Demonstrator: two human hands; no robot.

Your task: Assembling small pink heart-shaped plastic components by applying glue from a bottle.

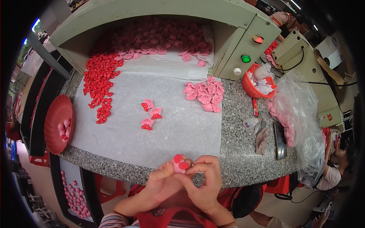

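Close to the front edge of the bench, my left hand [163, 180] pinches a small pink toy figure [178, 166] with two red oval feet turned up. The bent fingers of my right hand [205, 182] close on the figure's right side; the exact spot they grip is partly hidden. Three sets of a pink shell with red feet [146, 124] lie on the white sheet [129, 142] beyond my hands. A heap of red feet pieces [99, 79] is at the left, and a pile of pink shells [205, 94] at the right.
A pale green hooded cabinet [232, 45] covers more pink parts. At the left stands a red dish [49, 125] with pink figures, beside a belt [74, 190] carrying pink pieces. On the right are an orange basket [249, 89] of bottles, a phone [280, 140] and clear plastic bags [304, 110].
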